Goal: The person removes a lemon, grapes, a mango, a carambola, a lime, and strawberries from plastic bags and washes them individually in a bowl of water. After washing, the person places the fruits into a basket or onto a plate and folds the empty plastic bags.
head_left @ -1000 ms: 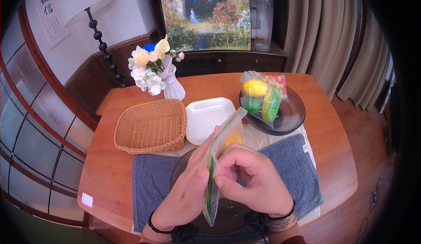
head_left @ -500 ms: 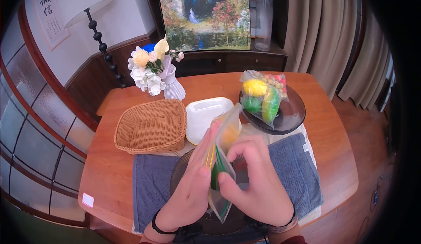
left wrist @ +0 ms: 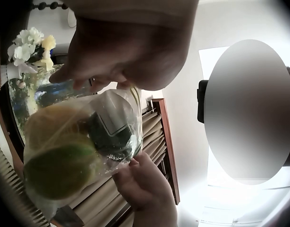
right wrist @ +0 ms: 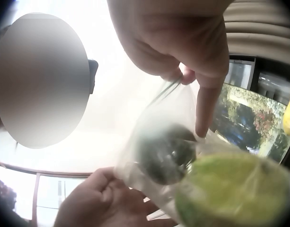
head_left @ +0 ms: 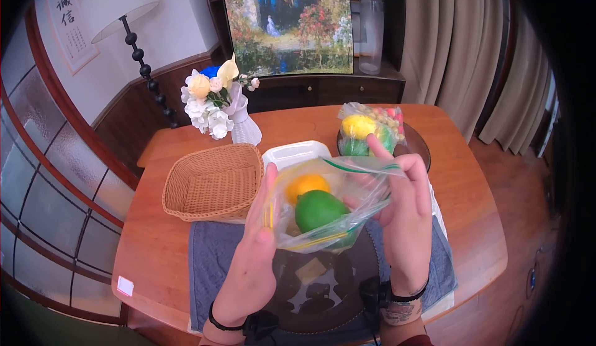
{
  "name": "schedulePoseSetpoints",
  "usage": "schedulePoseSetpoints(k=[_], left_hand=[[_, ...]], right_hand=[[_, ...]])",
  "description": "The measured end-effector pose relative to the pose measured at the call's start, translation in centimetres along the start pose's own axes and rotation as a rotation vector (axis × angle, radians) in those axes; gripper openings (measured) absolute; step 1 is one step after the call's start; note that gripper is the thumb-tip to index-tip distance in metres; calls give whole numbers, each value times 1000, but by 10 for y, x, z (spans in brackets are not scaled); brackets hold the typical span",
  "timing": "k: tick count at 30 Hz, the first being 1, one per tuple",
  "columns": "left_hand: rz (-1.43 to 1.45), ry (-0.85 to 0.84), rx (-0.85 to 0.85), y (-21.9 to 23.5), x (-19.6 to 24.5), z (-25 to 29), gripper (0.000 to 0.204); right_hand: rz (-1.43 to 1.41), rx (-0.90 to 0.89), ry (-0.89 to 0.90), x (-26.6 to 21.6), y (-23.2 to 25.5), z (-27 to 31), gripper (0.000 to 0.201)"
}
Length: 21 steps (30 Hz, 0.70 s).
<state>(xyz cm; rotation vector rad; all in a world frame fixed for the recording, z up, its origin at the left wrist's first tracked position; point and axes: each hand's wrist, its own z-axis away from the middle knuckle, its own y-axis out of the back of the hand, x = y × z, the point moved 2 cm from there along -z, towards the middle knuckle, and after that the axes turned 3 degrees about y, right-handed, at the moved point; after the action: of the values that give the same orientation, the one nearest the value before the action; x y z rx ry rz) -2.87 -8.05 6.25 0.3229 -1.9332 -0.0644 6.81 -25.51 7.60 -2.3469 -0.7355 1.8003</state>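
Between both hands is a clear zip-top plastic bag [head_left: 284, 229] with green and yellow closure strips, its mouth spread wide towards me. Inside lie an orange fruit [head_left: 304, 187] and a green fruit [head_left: 320, 210]. A yellow-green fruit [right wrist: 230, 189] shows through the plastic in the right wrist view. My left hand [head_left: 253, 268] holds the left rim, thumb on the near side and fingers extended behind. On the opposite side my right hand [head_left: 406, 228] grips the rim with bent fingers, one finger pointing up. The bag is held above a dark round plate [head_left: 347, 284].
A wicker basket [head_left: 214, 184] stands left of a white dish [head_left: 298, 152]. Bagged fruit [head_left: 360, 125] sits on a dark round stand [head_left: 417, 150] at back right. A white vase [head_left: 246, 125] with flowers is behind. Blue towels [head_left: 214, 265] lie under the plate.
The bag's mouth has gone from nearly flat to wide open. My right hand has moved right and up with its rim, and the fruit inside has come into view.
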Motion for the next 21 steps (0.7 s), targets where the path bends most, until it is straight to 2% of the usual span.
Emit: schedulePoseSetpoints(k=[1,3,4,7,9,10,12,13,15,16,18,19,20,21], left_hand=[[1,-4,2,1,-12,-2,64],[13,-67,-109,0,-39,-4,66],[18,-87,-146,-1,-43,-6,67],[118,28,-141,-2,-41,-10,67],[165,86,-138,0,-44,-15,67],[180,105,-136,1,-48,-18,68],[167,347,-140,8,-79,-26,66],[167,344,-137,8,-78,-26,66],[579,570,-216,4,-75,-24,65],[578,568,-212,5,-72,-24,65],[947,443,-407,3,-61,-26,60],[947,442,-405,2,-62,-25,60],[842,382,-247,4,-65,-25,59],[735,321,-91,6,-67,-26,59]], right_hand=[[2,-2,3,0,-2,-1,9],[-258,44,88,-1,-4,-3,11],[-258,44,89,-3,-5,-3,11],[-273,51,56,-7,-4,-4,22],[-485,-17,30,-4,3,-7,27],[-486,-18,31,-3,6,-7,27],[-867,-115,-120,0,8,-9,41],[-867,-119,-119,1,8,-9,41],[-1108,-146,-288,6,8,-9,50],[-1108,-150,-290,13,12,-10,50],[-1305,-272,-383,25,15,-8,48],[-1368,-313,-418,28,15,-5,47],[-837,-359,-27,25,15,0,44],[-560,-393,155,21,14,1,43]])
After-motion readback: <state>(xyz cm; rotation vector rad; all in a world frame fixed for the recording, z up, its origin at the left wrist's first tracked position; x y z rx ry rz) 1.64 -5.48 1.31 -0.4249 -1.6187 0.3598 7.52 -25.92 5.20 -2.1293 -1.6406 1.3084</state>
